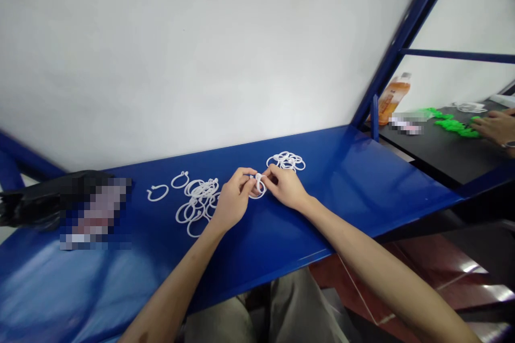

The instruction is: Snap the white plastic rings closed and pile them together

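Both hands meet over the blue table, pinching one white plastic ring that looks like a curtain ring. My left hand grips its left side between thumb and fingers. On the other side, my right hand has its fingertips closed at the ring's top right; the exact joint is too small to make out. Left of my left hand lies a loose heap of white rings, with two single open rings farther left. Just behind my right hand rests another small pile of white rings.
A black plastic bag and a blurred-out item lie at the left. Blue metal posts rise at the right. Beyond them, a dark table carries an orange bottle, green pieces and another person's hand.
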Available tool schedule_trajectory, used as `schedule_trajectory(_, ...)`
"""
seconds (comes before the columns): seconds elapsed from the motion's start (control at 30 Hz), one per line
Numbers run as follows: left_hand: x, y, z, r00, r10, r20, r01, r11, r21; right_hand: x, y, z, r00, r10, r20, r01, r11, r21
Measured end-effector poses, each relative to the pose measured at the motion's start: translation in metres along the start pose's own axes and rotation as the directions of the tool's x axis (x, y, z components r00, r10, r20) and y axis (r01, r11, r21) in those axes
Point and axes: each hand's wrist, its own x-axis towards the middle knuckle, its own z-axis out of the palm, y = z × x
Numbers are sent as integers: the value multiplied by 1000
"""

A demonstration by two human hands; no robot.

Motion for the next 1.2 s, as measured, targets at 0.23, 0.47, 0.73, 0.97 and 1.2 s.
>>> schedule_trajectory(0.23,-3,0,3,989,85,124,-104,982,157,3,-2,-1,995,52,-89,-62,991,-117)
schedule_trajectory(0.47,-3,-6,1,959,264,102,-283,882,377,12,36,-31,942,-25,-334,-74,957,-280)
schedule_trajectory(0.73,-1,-13,-2,939,310,147,-309,579,754,19,52,-37,954,-249,-170,162,899,-406)
schedule_trajectory(0.97,0,-8,-1,957,266,117,-254,570,782,22,45,-21,970,-230,-78,187,914,-359)
schedule_trajectory(1.2,-1,-3,-1,971,214,107,-215,585,782,15,42,-23,974,39,-224,-113,937,-331)
